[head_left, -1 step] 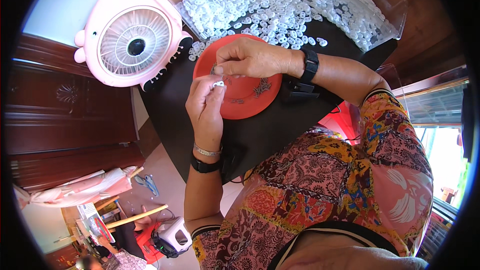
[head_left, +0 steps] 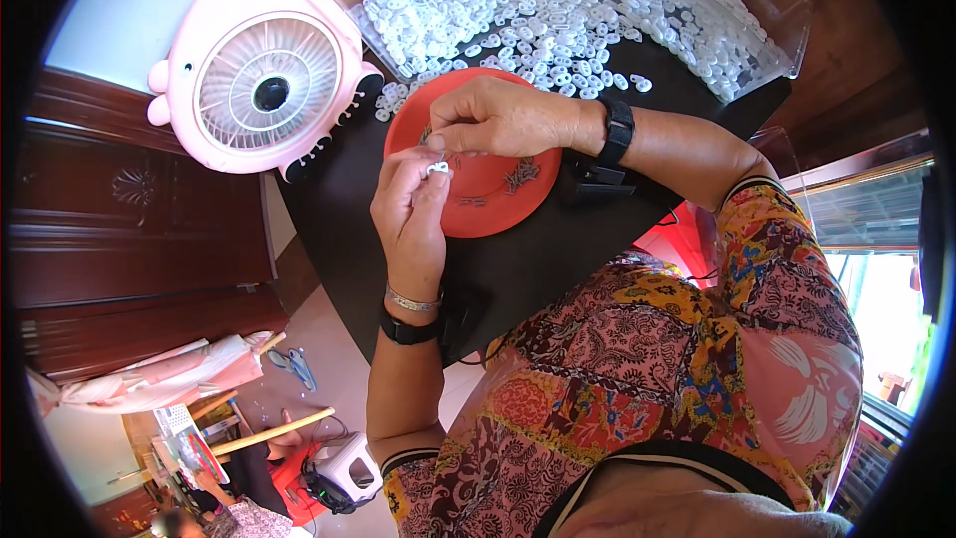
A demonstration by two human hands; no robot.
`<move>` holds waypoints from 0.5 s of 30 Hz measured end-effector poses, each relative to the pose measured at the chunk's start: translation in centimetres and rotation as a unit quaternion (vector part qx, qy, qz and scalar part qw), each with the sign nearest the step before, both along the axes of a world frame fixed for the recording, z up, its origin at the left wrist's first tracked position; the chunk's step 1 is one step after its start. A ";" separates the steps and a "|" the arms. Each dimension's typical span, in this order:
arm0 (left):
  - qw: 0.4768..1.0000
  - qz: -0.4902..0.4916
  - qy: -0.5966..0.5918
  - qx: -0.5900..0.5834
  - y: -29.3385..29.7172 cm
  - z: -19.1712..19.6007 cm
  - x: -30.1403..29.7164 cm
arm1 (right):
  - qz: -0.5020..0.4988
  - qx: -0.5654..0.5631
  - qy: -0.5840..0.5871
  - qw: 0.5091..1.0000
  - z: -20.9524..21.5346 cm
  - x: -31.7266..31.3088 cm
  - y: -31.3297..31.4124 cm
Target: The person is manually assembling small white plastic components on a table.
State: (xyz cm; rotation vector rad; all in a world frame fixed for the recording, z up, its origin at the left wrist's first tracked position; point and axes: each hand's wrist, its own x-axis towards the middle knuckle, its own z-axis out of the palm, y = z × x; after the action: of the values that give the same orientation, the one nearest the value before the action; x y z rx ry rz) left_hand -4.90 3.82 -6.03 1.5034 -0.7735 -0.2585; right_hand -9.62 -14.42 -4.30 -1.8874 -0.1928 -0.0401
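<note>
Between the thumb and forefinger of the left hand [head_left: 410, 214] sits a small white plastic piece [head_left: 437, 169], pinched tight with the other fingers curled loosely behind it, directly above the near rim of the red plate [head_left: 498, 201]. Just beyond those fingertips, the right hand [head_left: 498, 120] hovers over the plate with its thumb and forefinger closed together toward the white piece; something fine appears to be nipped between them, but it is too small to identify. Scattered small metal parts [head_left: 520, 175] lie on the plate beneath the right-hand fingers. Judged from this, an assembly step is in hand: a metal part being fitted to the white piece. The next move calls for close alignment and a steady pinch, since both items are tiny. Farther past the fingers, a heap of white plastic pieces [head_left: 498, 0] lies in clear trays [head_left: 787, 20]; a pink desk fan [head_left: 261, 75] stands to the left on the black tabletop [head_left: 538, 259].
</note>
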 end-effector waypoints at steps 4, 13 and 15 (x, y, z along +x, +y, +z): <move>0.998 -0.052 0.006 0.017 0.2 -0.3 0.3 | 0.007 -0.076 -0.021 0.997 -0.5 -0.2 0.2; 0.978 -0.080 0.183 -0.059 0.8 0.0 0.4 | 0.036 -0.072 -0.026 0.996 -0.4 0.1 0.0; 0.971 -0.097 0.202 -0.081 1.0 0.1 0.7 | 0.047 0.010 0.010 0.999 -0.1 0.0 -0.2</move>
State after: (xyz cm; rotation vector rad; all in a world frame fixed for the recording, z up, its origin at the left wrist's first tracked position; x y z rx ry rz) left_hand -4.19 4.78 -5.96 1.1682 -0.5959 -0.6145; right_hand -9.63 -14.66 -4.38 -1.8558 -0.2659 0.0401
